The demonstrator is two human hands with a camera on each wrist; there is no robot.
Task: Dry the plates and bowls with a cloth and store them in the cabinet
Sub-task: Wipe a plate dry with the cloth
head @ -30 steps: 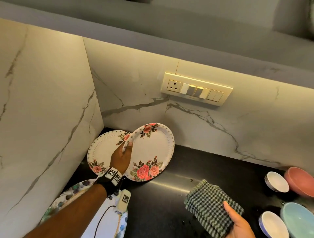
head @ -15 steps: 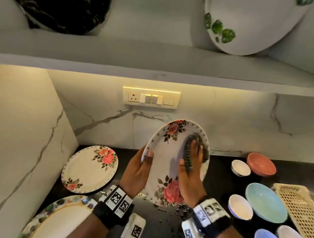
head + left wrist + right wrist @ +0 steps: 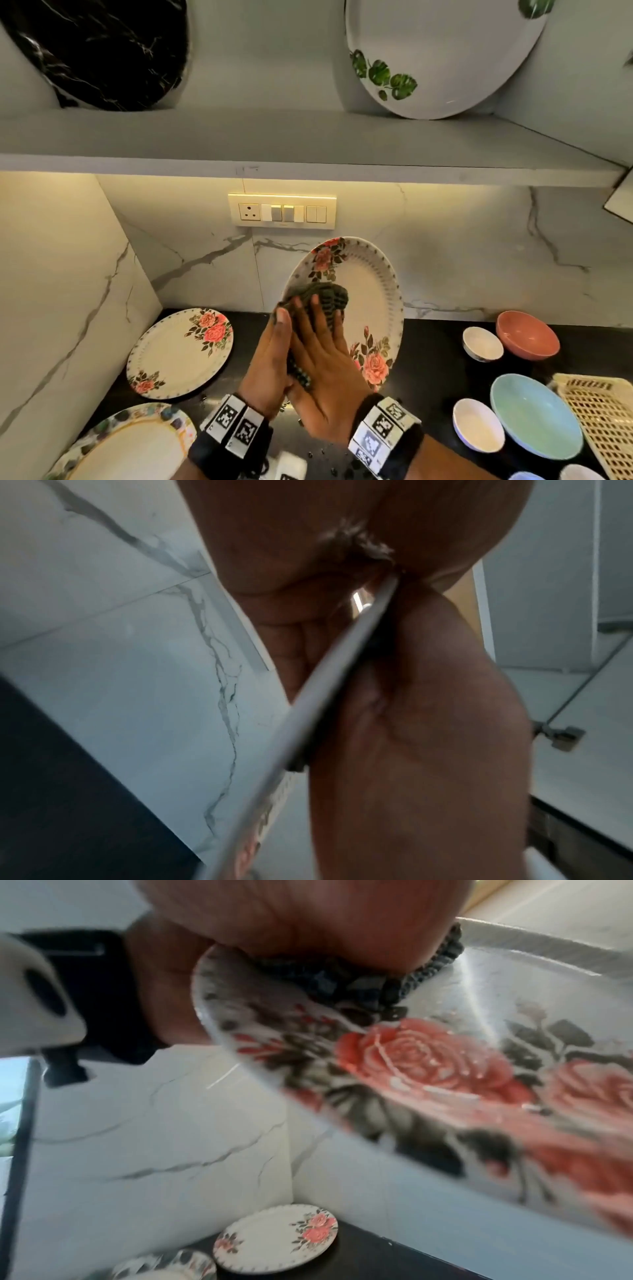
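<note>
I hold a white rose-patterned plate (image 3: pixel 371 301) upright above the black counter. My left hand (image 3: pixel 272 353) grips its left rim, thumb on the face and fingers behind; in the left wrist view the rim (image 3: pixel 342 653) runs edge-on between thumb and fingers. My right hand (image 3: pixel 318 346) lies flat with spread, straight fingers and presses a dark checked cloth (image 3: pixel 323 296) against the plate's face. In the right wrist view the cloth (image 3: pixel 359 982) is bunched under my palm on the plate (image 3: pixel 445 1069), which carries water drops near the roses.
A second rose plate (image 3: pixel 180 353) leans in the left corner, and a colourful-rimmed plate (image 3: pixel 126 445) lies in front of it. On the right are several bowls, among them pink (image 3: pixel 527 339) and light blue (image 3: pixel 536 414), and a cream basket (image 3: pixel 603 418). The shelf (image 3: pixel 308 164) above holds a black plate (image 3: pixel 99 51) and a leaf plate (image 3: pixel 442 54).
My left hand lifted the rose plate off the wall to the middle. My right hand brought the cloth onto its face and slid it from the upper right toward the left rim.
</note>
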